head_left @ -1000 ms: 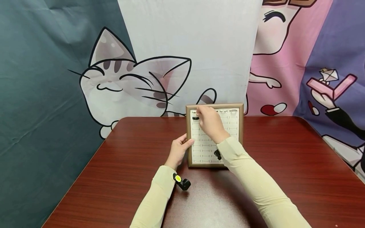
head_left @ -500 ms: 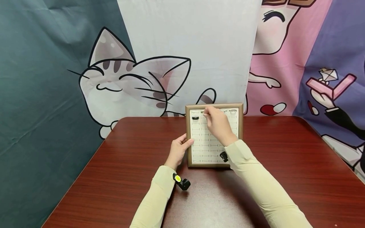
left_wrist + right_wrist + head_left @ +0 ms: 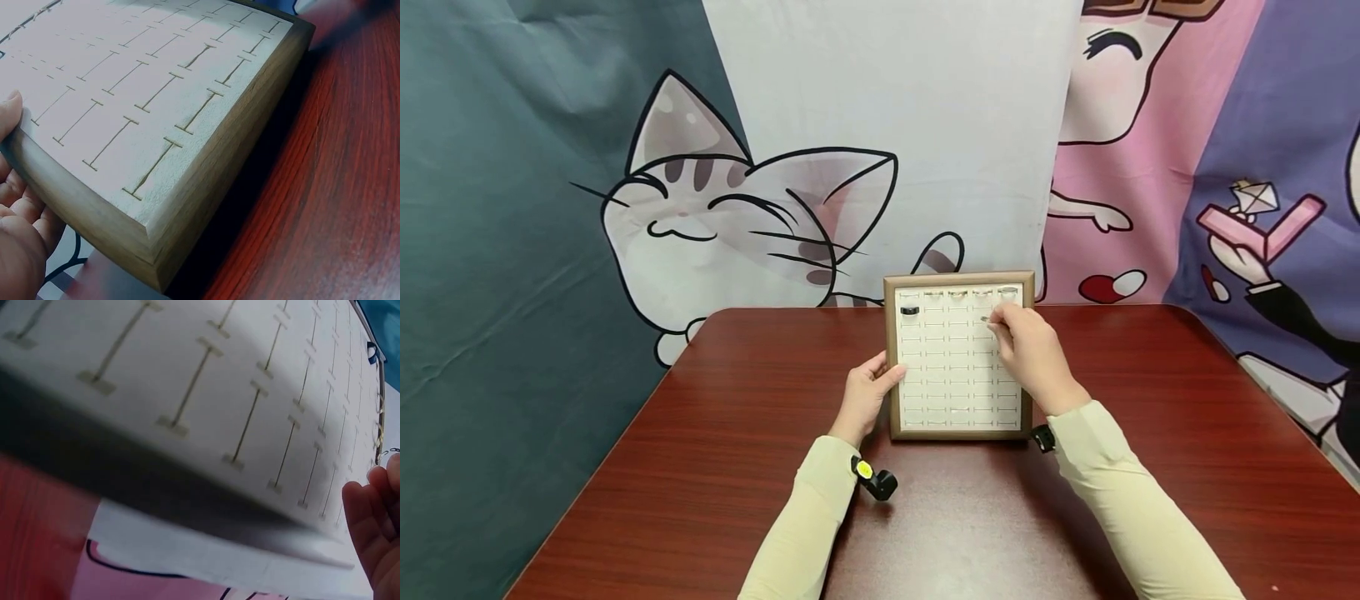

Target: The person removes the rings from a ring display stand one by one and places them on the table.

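A display board [image 3: 958, 355] is stood on the worktop [image 3: 760, 383], about midway between its left and right edges and towards its far edge. The board is framed in brown wood, and its white panel is marked with rows of short slits. It is supported at its left side by the left grip [image 3: 865, 398]: the wooden frame is clamped there, the thumb being laid over the front and the other fingers being set behind the edge.

A small shiny piece [image 3: 985, 318] is pinched by the right grip [image 3: 1033, 354], its thumb and fingertips being brought together in front of the upper right part of the panel. The piece is too small to be made out fully, and whether the panel is touched by it cannot be told.

A black ring [image 3: 910, 311] is seated near the panel's upper left corner, and thin rings [image 3: 1007, 290] are lined up along the top row. Cream sleeves [image 3: 801, 508] are worn on both arms, and a small black camera [image 3: 877, 482] is strapped at the left wrist. Beyond the worktop's far edge, a backdrop [image 3: 925, 92] printed with a cartoon cat [image 3: 700, 212] is hung.
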